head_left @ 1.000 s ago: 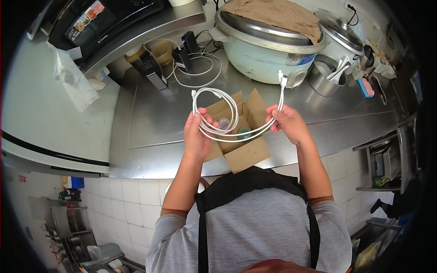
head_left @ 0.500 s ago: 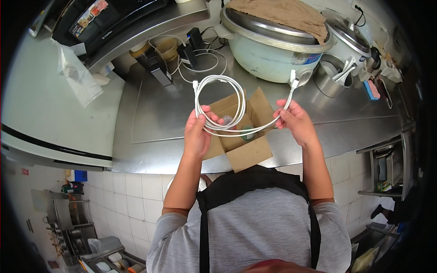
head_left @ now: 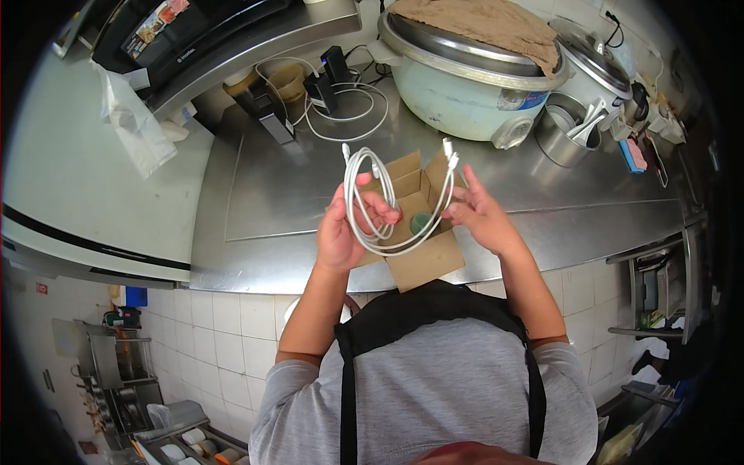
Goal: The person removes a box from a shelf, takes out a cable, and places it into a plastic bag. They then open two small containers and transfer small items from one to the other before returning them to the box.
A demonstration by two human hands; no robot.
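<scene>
A white cable [head_left: 357, 225], wound into loose loops, hangs over the open cardboard box [head_left: 425, 263]. My left hand [head_left: 345, 232] is closed around the coil, its fingers passing through the loops. The cable's free length curves across to my right hand [head_left: 480, 217], whose thumb and lower fingertips are at the cable while the index finger points up. Two white connector ends [head_left: 449, 155] rise above my right fingertips. Inside the box sits a round green item [head_left: 420, 224]. Something small and reddish by my left fingertips is mostly hidden.
The box stands on a steel counter [head_left: 287, 201]. Behind it are a large pale green cooker [head_left: 457, 101], a steel pot with white utensils [head_left: 562, 139], and black adapters [head_left: 320, 93] with another white cable [head_left: 364, 138]. A white appliance [head_left: 101, 209] stands left.
My right hand has come inward toward the left, bringing the cable's connector ends closer to the coil. The coil has turned more edge-on, and my right index finger has lifted.
</scene>
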